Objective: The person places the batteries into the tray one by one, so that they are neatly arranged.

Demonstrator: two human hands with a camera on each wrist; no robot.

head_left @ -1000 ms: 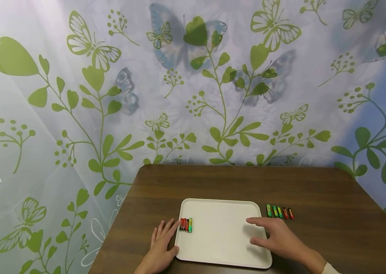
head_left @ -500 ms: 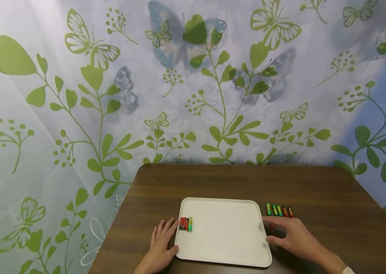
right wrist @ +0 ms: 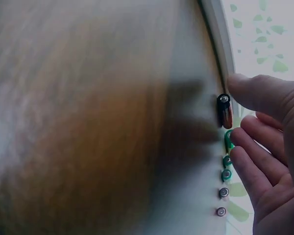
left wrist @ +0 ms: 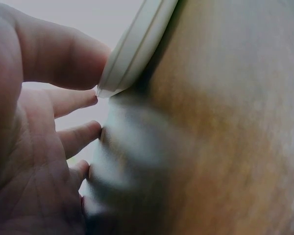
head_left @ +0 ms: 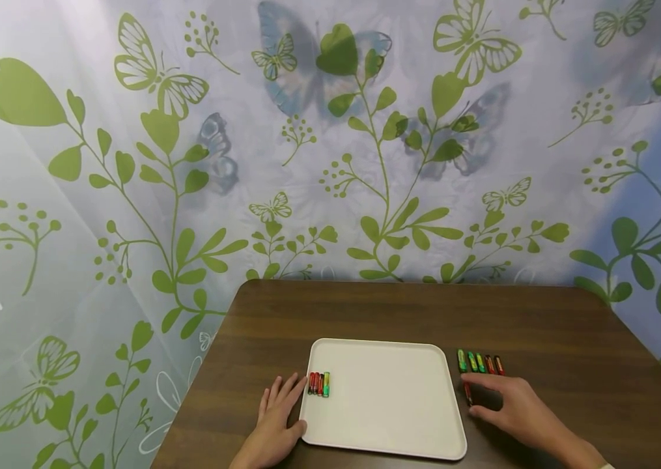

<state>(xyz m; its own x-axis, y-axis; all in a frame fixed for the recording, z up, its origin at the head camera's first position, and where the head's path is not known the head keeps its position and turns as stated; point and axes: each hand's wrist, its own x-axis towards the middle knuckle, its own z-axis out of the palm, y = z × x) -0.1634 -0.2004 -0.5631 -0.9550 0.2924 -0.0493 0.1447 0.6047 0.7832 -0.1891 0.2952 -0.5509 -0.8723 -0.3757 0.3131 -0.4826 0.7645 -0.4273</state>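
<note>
My left hand point(head_left: 275, 419) lies at the left edge of the white tray point(head_left: 383, 449), thumb point(left wrist: 68, 58) and index finger touching its rim, fingers extended. Inside the tray's left side lies a row of batteries, three red-and-black ones point(head_left: 316, 384) beside a green one point(head_left: 326, 384). My right hand point(head_left: 518, 407) is just right of the tray, thumb and index finger spread about the two ends of a black-and-red battery point(right wrist: 225, 111) on the table. In the right wrist view a small gap shows between thumb and battery.
Beyond the right hand, three green batteries point(head_left: 471, 361) and two red ones point(head_left: 495, 365) lie in a row on the brown wooden table point(head_left: 412, 306). A leaf-and-butterfly patterned curtain point(head_left: 365, 163) hangs behind the table's far edge.
My right hand has moved right, from over the tray to the single black-and-red battery beside it, which it earlier hid. The left hand has stayed at the tray's left edge.
</note>
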